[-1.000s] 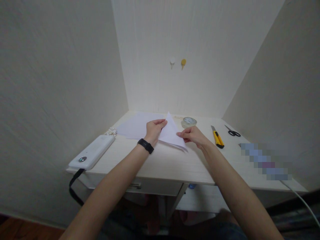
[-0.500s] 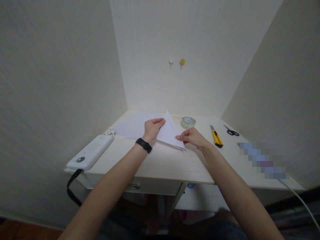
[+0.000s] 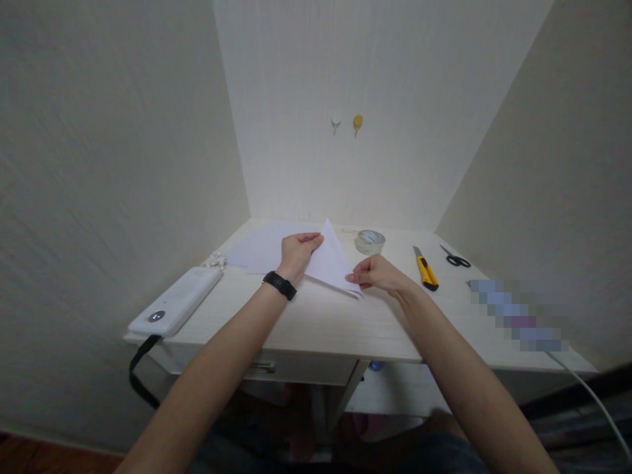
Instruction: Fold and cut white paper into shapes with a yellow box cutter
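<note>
A white sheet folded into a triangle [image 3: 330,262] lies on the pale wooden desk [image 3: 340,316], its far corner pointing away from me. My left hand [image 3: 295,253], with a black band on the wrist, rests flat on the triangle's left side. Its near right corner is pinched between the fingers of my right hand [image 3: 378,274]. More white paper [image 3: 261,249] lies flat under and left of the triangle.
A roll of clear tape [image 3: 370,241], a yellow utility knife [image 3: 424,270] and black scissors [image 3: 455,259] lie to the right. A white device [image 3: 175,301] with a black strap sits at the desk's left edge. Walls enclose the desk on three sides.
Both hands and the folded paper keep their hold; they sit slightly left and lower on the desk, mostly from the view shifting.
</note>
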Motion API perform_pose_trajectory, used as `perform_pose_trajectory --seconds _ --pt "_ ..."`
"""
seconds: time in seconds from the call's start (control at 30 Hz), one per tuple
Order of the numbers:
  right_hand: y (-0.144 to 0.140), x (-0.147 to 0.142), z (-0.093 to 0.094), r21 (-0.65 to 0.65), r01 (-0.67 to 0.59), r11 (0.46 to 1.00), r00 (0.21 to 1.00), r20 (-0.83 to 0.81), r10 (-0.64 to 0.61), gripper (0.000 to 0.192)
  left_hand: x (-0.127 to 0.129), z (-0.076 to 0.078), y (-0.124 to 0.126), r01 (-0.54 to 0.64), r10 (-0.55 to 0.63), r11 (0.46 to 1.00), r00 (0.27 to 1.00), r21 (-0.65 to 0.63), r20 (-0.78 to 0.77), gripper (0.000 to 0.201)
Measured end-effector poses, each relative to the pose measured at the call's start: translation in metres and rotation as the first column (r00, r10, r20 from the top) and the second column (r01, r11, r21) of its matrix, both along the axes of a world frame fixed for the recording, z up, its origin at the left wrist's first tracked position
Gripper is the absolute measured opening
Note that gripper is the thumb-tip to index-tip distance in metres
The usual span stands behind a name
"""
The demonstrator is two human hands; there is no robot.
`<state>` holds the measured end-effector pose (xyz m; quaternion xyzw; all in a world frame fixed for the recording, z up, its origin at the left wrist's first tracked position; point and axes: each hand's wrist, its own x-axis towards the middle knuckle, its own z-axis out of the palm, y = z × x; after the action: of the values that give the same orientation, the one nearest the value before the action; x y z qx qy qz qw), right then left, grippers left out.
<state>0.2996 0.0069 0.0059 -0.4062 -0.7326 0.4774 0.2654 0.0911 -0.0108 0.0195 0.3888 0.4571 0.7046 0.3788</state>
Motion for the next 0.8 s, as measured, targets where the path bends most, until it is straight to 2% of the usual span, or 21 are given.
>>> perform_pose_trajectory --seconds 0.1,0.27,0.43,0.63,0.8 --pt "-0.002 -0.001 0.001 0.024 -0.001 1.000 1.000 -0.003 0.001 0.034 -0.002 0.000 0.001 -0.003 0.003 1.000 1.000 0.016 -0.012 0.022" --pt "-0.007 -0.002 0.005 -0.030 -0.084 0.996 0.996 0.016 0.084 0.036 -0.005 0.003 0.000 -0.003 0.003 1.000 1.000 0.015 0.002 0.023" --pt "-0.001 0.000 -0.001 0.017 -0.043 0.999 0.999 0.033 0.042 0.034 -0.006 0.005 -0.001 0.023 -0.024 1.000 0.999 0.021 0.032 0.024" --pt "-0.009 -0.001 0.003 -0.101 -0.119 0.988 0.993 -0.034 0.116 0.037 -0.013 0.008 0.000 0.011 -0.013 0.999 0.998 0.042 0.060 0.026" --pt "-0.014 -0.003 0.007 -0.130 -0.084 0.988 0.994 -0.077 0.074 0.034 -0.018 0.009 0.002 0.021 -0.025 0.999 0.996 0.049 0.086 0.023"
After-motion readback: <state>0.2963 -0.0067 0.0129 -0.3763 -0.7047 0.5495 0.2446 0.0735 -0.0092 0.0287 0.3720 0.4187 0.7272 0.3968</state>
